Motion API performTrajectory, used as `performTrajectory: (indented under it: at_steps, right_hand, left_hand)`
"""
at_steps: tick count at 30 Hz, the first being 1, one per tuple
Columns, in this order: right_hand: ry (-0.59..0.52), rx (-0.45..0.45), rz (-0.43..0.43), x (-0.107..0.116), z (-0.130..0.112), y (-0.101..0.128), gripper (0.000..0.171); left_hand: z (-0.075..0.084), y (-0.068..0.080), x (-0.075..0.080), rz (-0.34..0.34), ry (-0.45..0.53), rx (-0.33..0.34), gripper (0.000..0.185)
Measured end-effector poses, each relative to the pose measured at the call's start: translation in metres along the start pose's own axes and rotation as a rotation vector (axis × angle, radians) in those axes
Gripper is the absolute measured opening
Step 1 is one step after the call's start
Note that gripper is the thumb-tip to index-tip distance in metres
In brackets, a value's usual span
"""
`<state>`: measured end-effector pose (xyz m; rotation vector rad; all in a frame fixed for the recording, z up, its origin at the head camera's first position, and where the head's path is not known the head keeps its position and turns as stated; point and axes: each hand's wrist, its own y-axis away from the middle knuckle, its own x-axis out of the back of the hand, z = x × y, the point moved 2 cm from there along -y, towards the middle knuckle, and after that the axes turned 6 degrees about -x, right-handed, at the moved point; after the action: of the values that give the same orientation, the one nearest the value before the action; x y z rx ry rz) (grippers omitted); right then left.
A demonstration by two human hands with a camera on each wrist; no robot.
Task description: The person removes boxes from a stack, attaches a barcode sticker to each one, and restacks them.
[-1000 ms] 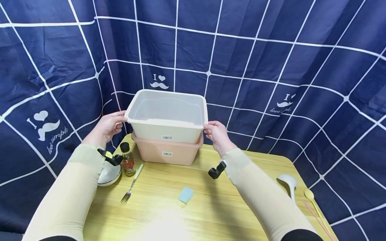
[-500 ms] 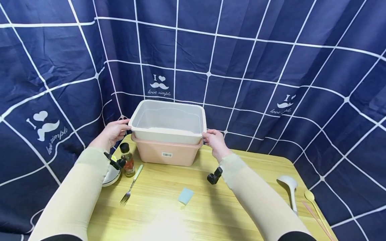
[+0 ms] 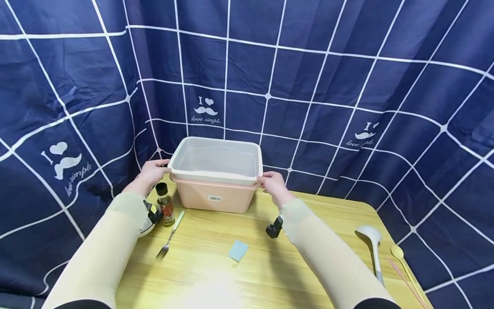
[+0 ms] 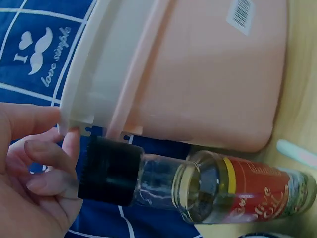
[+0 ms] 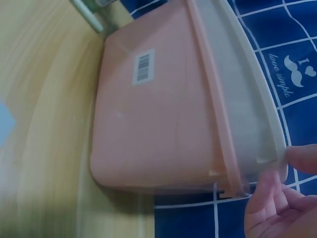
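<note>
A white plastic bin (image 3: 216,174) sits nested most of the way inside a pink bin (image 3: 216,191) at the back of the table. My left hand (image 3: 152,172) pinches the white bin's rim at its left corner, thumb and fingertips on the edge. At the right corner, my right hand (image 3: 273,184) pinches the same rim. In the left wrist view a strip of white wall shows above the pink rim (image 4: 141,64). The right wrist view shows the same strip, with the right hand's fingers (image 5: 270,191) under the white rim.
Close by the left wrist stands an olive oil bottle (image 3: 166,206), with a white bowl (image 3: 147,227) partly behind the arm. A fork (image 3: 170,238) and a pale blue cloth-like piece (image 3: 238,250) lie in front. Ladle (image 3: 372,242) and yellow spoon (image 3: 401,259) lie at right.
Both hands have lowered the white bin deeper into the pink bin; its barcode label has dropped out of sight behind the pink wall. The pink bin has stayed in place.
</note>
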<state>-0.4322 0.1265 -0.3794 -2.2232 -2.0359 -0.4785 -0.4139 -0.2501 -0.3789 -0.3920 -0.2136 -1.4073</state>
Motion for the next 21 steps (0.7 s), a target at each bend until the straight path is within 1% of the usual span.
performTrajectory:
  at_steps: [3,8,11,14,15,17,19,21]
  right_hand:
    - [0.058,0.011,0.028,0.003,0.003,-0.004,0.025]
    - [0.156,0.045,0.117,0.009,0.009,-0.010,0.033]
    - [0.185,0.056,0.143,0.014,0.014,-0.011,0.037]
    - [0.212,0.076,0.142,0.025,0.014,-0.008,0.039]
    - [0.224,0.094,0.137,0.030,0.012,-0.007,0.040]
    - [0.283,0.153,0.130,0.044,0.005,-0.003,0.042]
    - [0.375,0.211,0.116,0.063,-0.005,0.000,0.049]
    - [0.474,0.287,0.118,0.086,-0.016,0.004,0.056]
  left_hand:
    - [0.002,-0.004,-0.008,0.014,-0.101,-0.050,0.049]
    - [0.005,-0.013,-0.020,0.026,-0.291,-0.143,0.044]
    - [0.010,-0.015,-0.026,0.035,-0.384,-0.150,0.046]
    - [0.017,-0.012,-0.029,0.072,-0.470,-0.140,0.051]
    - [0.019,-0.010,-0.029,0.088,-0.492,-0.151,0.053]
    - [0.025,-0.008,-0.028,0.126,-0.522,-0.200,0.055]
    - [0.035,-0.006,-0.026,0.134,-0.548,-0.272,0.059]
    - [0.046,-0.007,-0.022,0.129,-0.589,-0.348,0.063]
